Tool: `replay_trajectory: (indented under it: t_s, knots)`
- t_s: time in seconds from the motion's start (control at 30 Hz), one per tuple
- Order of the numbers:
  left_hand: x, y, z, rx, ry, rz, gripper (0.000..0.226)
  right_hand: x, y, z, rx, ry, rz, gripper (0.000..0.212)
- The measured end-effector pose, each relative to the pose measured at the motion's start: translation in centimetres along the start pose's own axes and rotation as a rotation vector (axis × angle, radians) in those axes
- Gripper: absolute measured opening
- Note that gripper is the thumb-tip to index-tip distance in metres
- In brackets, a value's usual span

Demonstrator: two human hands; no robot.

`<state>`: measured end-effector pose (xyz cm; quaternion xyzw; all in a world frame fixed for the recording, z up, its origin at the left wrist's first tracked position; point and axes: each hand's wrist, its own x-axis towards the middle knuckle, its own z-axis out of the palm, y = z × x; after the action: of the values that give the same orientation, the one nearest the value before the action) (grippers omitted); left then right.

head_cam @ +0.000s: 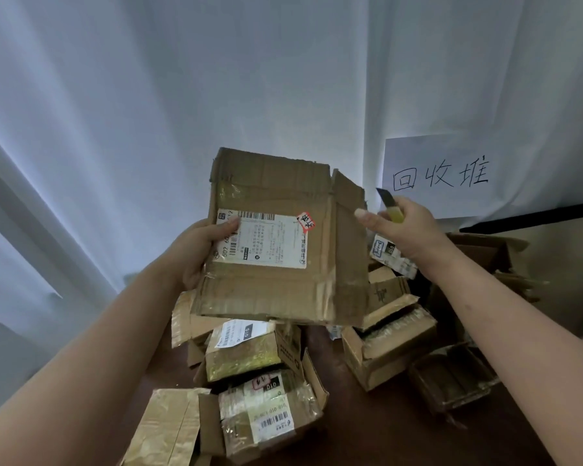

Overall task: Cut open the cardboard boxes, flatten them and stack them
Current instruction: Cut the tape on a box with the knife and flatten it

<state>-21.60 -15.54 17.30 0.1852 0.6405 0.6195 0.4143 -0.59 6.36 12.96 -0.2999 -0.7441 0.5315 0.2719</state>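
Holding a flattened cardboard box (276,240) up above the bench's middle, the left hand (199,253) is pinching its left edge, thumb on the white shipping label (266,242). Right hand (408,227) is clenching a yellow-handled utility knife (392,208), thumb nudging the creased side flap. Corrugated board is looking soft, tape-scarred, torn at corners. Next, probably: laying it onto a stack; taped boxes (260,398) are waiting on the dark bench (384,432).

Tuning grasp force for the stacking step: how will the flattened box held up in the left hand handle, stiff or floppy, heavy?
Flattened box probably light: the left hand holds it up by one edge alone. Likely fairly stiff, as the panel stays flat unsupported. Its right flap angles off at a crease, so it may swing; the taped patches could be slippery.
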Motion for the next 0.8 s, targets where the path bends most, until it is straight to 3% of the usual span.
replay_trajectory:
  t_s: [0.1, 0.2, 0.3, 0.4, 0.53, 0.7, 0.8]
  knots:
    - [0.0, -0.2, -0.2, -0.136, 0.027, -0.151, 0.029, -0.1, 0.9, 0.5, 0.01, -0.061, 0.12, 0.106]
    - [0.4, -0.6, -0.7, -0.078, 0.093, -0.212, 0.032, 0.0, 1.7, 0.3, -0.05, -0.098, 0.238, 0.111]
    - [0.7, -1.1, -0.6, -0.073, 0.091, -0.24, 0.04, -0.6, 2.0, 0.3, -0.025, -0.175, 0.345, 0.084]
    - [0.7, -1.6, -0.2, -0.045, 0.092, -0.265, 0.033, -1.0, 2.2, 0.5, 0.13, -0.171, 0.353, 0.048]
    - [0.6, -3.1, -0.1, 0.116, 0.093, -0.181, 0.048, -0.7, 3.3, 1.0, 0.247, -0.1, 0.347, 0.042]
    - [1.5, -5.0, -0.6, 0.065, 0.157, -0.103, 0.031, -1.5, 5.0, 2.1, 0.39, -0.152, 0.394, 0.033]
    - [2.1, -5.9, -1.3, 0.153, 0.219, -0.091, 0.023, -2.3, 6.1, 3.4, 0.36, -0.202, 0.466, 0.031]
